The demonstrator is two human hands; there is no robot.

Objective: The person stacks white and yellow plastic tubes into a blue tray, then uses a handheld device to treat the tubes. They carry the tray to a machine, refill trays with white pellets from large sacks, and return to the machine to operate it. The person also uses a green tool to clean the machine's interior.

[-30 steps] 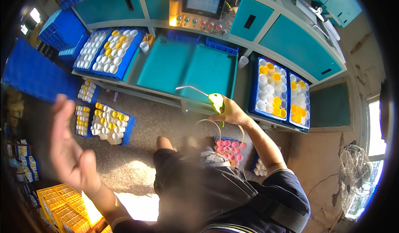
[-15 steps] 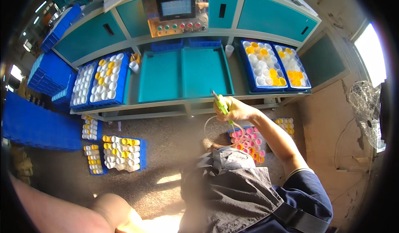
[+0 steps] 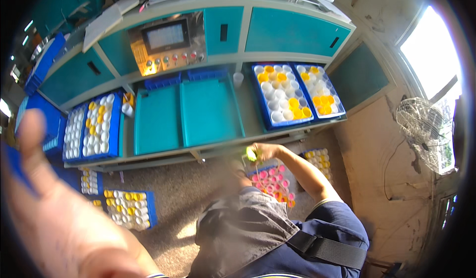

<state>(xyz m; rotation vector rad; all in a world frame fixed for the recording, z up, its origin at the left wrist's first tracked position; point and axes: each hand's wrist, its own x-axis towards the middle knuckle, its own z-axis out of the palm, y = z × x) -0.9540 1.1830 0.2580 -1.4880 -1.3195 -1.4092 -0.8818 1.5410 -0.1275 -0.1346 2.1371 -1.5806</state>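
Observation:
My right hand [image 3: 266,151] is closed round a green air blow gun [image 3: 251,154], held in front of my body just below the bench edge. A thin pale hose hangs from the gun. Below that hand, a floor crate of pink and orange cups [image 3: 273,183] shows partly. Large and close at the far left, my left hand [image 3: 54,208] is raised with its thumb stretched out and nothing seen in it. Some of its fingers run out of view. In front of me two teal trays [image 3: 210,110] lie side by side on the bench.
Blue crates of white and yellow cups stand on the bench at right [image 3: 282,97] and left [image 3: 99,124]. More cups [image 3: 128,207] lie on the floor. Behind the trays is a control panel [image 3: 168,42]. A wire-caged fan [image 3: 419,129] is at the right wall.
My left hand has risen into the left foreground. The right hand, still gripping the air gun, has drawn lower and nearer my body. The whole view has shifted and tilted.

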